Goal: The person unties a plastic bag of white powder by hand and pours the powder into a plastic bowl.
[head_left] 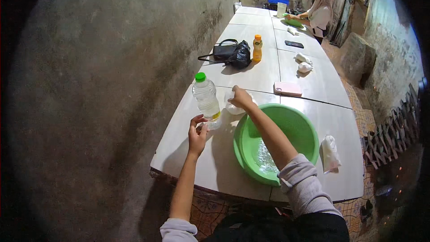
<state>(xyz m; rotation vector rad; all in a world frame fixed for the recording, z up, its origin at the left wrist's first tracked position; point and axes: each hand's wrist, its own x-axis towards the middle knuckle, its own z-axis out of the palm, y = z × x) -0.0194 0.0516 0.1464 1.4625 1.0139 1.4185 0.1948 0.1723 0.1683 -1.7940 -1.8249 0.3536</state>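
My right hand [241, 97] reaches across the green basin [310, 127], its fingers closed on the top of a white plastic bag [236, 109] standing on the table. My left hand [197, 140] is beside the lower part of a large clear bottle [204, 94] with a green cap; its fingers are loosely bent and apart, holding nothing. Whether the fingertips touch the bottle I cannot tell. Clear liquid or clear plastic glints at the bottom of the basin, partly hidden by my right forearm. Another filled white bag [330, 153] lies right of the basin.
Beyond the bottle sit a black bag [237, 55] and an orange drink bottle [257, 48]. A pink phone [288, 88], more white bags [304, 66] and a dark phone [294, 44] lie farther along. A person [319, 11] works at another green basin [293, 21]. A wall [148, 54] runs along the left.
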